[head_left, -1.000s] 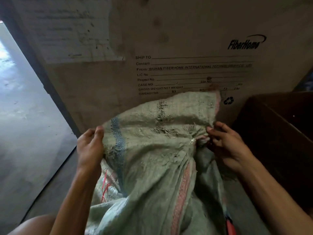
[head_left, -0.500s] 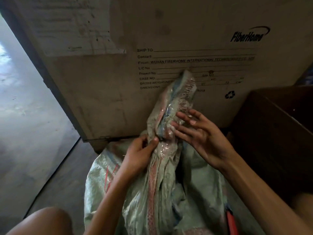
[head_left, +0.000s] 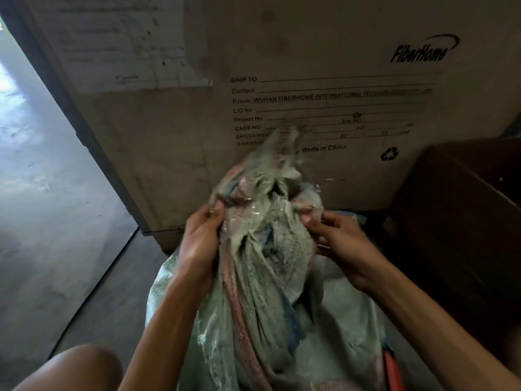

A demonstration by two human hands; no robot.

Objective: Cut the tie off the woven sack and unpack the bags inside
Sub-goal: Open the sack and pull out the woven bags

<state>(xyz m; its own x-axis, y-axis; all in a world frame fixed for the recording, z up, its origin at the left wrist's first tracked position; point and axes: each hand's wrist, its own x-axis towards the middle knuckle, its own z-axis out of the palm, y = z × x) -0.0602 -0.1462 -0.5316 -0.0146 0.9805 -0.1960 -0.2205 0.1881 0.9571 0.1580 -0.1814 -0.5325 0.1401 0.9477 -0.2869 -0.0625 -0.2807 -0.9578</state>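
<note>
The woven sack [head_left: 270, 292] is held between the two hands in front of the large cardboard carton [head_left: 310, 66], its bunched neck raised against the carton's lower face and its body spread out below on the floor [head_left: 56, 221]. The left side of the neck is gripped by the left hand [head_left: 201, 238], whose fingers are curled closed over a fold of the fabric with the thumb pressed on top. The right side of the neck is pinched by the right hand [head_left: 342, 244], thumb and forefinger closed on a pinkish edge of the weave. The gathered mouth lies between the two hands and slightly above them, and it is drawn apart enough for a dark gap to be seen in its middle. The sack's long axis runs from the viewer's lap up toward the carton, with the frayed tip pointed up and away, overlapping the printed lines. On the carton, "FiberHome", "SHIP TO", "Contact", "From WUHAN FIBERHOME INTERNATIONAL", "L/C No", "Project No", "CASE NO" and "Made in China" can be read, beside a recycling mark; the rest is too blurred to read. A red-handled object [head_left: 392, 371] is seen beside the sack's lower right edge, well below the carton.
</note>
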